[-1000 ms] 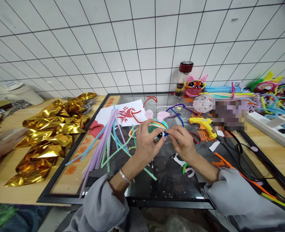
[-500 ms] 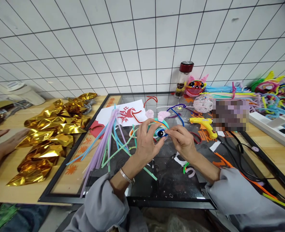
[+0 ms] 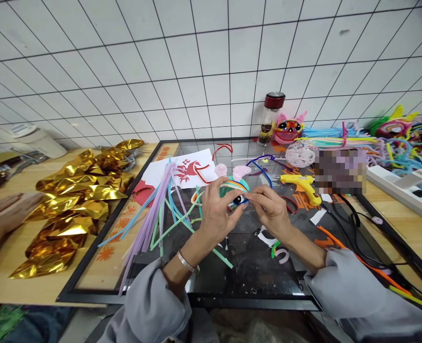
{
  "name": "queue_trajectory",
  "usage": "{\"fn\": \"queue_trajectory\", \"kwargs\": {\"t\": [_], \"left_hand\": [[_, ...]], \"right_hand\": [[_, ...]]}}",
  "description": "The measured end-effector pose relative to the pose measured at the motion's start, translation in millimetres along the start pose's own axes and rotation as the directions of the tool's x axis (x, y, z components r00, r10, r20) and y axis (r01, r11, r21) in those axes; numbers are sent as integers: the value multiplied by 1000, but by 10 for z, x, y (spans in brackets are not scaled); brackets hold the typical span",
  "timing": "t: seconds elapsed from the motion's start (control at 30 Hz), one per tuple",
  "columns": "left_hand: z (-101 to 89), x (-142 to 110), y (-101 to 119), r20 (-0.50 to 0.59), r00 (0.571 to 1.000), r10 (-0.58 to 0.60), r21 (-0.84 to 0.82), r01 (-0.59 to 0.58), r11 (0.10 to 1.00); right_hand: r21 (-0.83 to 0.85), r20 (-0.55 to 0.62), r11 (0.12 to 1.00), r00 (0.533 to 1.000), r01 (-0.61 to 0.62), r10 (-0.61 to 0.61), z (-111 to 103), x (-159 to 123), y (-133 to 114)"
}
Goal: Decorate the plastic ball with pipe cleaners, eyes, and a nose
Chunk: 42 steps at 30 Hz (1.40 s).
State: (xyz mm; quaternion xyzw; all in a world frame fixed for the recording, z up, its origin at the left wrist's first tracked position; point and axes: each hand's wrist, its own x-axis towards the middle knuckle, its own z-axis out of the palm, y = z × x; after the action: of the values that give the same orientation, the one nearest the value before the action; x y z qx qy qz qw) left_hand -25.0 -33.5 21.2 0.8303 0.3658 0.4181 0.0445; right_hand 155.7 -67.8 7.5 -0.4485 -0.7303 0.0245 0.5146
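Gripping the mask (image 3: 226,191), left of the glue gun (image 3: 298,180), the left hand (image 3: 214,209) curls around its left side, thumb and forefinger spread about the eye (image 3: 238,200). The right hand (image 3: 268,207) pinches the mask's edge nearest the glue gun, thumb against fingers. The eye faces up toward the person, bands (image 3: 235,185) arching over it; the hands cover too much to tell the long axis. Pink lobes (image 3: 242,172) show at the far edge, whether attached I cannot tell. Beneath lies a black-framed glass panel (image 3: 232,278) on a wooden table (image 3: 4,288). Well left of the glue gun are strips (image 3: 148,219), paper (image 3: 157,170), foil (image 3: 68,226) and a co-worker's hand (image 3: 16,213). Beyond it stands a bottle (image 3: 268,119) before a tiled wall (image 3: 211,71).
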Motion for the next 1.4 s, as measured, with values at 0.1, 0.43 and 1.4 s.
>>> {"fn": "queue_trajectory", "kwargs": {"t": [0.1,0.43,1.4], "left_hand": [[1,3,10,-16,1000,-2,-1,2,1000],[-9,8,12,-40,999,-2,7,2,1000],[14,7,14,-37,999,-9,-5,9,1000]], "right_hand": [[38,-21,998,998,-50,51,-1,5,-10],[91,-39,978,980,-190,194,4,-4,74],[22,26,987,987,-156,156,2,24,15]]}}
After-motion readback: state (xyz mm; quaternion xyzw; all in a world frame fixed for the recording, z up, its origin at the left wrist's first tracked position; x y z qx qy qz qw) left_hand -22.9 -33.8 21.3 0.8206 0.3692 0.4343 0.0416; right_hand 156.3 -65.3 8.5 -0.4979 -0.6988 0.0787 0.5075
